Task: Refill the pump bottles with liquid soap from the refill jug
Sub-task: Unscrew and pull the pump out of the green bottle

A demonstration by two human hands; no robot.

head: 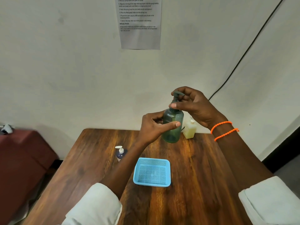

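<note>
I hold a translucent green pump bottle (172, 132) up in the air above the far part of the wooden table (194, 168). My left hand (152, 127) grips its body from the left, thumb across the front. My right hand (193, 104) is curled round the dark pump head (177, 95) and collar at the top. Behind the green bottle, at the table's far edge, stands the pale yellow refill jug (190, 129) with a white cap. A small dark blue pump bottle (121, 153) with a white pump stands at the left of the table.
A light blue mesh basket (152, 172) sits at the table's middle, below my hands. A printed sheet (139, 23) hangs on the wall and a black cable (243, 54) runs down it at the right. A dark red seat (24, 153) stands left of the table.
</note>
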